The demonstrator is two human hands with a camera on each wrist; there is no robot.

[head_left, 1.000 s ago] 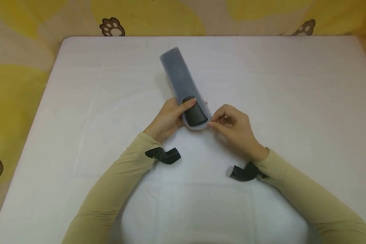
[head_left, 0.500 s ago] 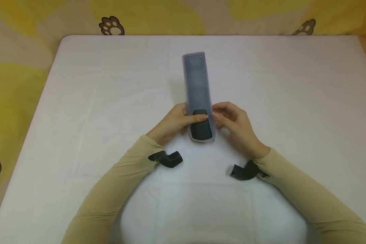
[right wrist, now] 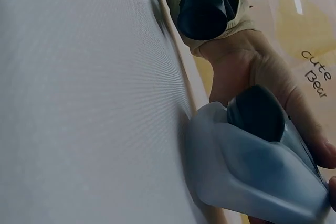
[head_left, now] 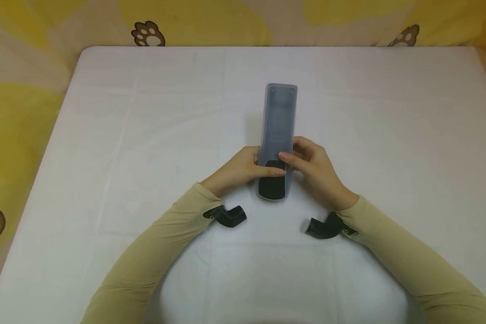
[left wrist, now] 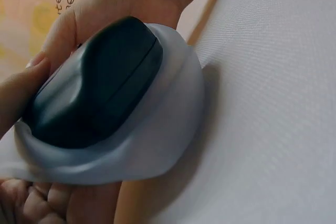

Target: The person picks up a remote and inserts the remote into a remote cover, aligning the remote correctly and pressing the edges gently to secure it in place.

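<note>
Yellow and cream cloth (head_left: 210,22) with brown paw prints (head_left: 147,34) borders the white table (head_left: 166,103) at its far side and at its left; from my distant seat I see the far edge of the table as a straight line, with one rounded corner at far left. Near the middle of the table is the translucent cover (head_left: 280,117), long and bluish, its narrow far end leaning a little to the right and lying well short of the far edge; white surface extends widely at both its sides, so the side edges are well apart from the work. At the near end, the dark device (head_left: 272,189) shows through the opening of the cover; the wrist views show a shadow on the white beside the cover, but whether it touches the table I cannot tell. My left hand (head_left: 240,170) grips the cover from its left edge, closed around it, thumb laid across the dark device and fingers behind; my right hand (head_left: 316,171) pinches the right edge, thumb tip on the front face, fingers mostly hidden behind. Black wrist cameras (head_left: 231,217) protrude inward from the beige sleeves (head_left: 146,252); between them remains a wide gap, just before the near end of the cover.
</note>
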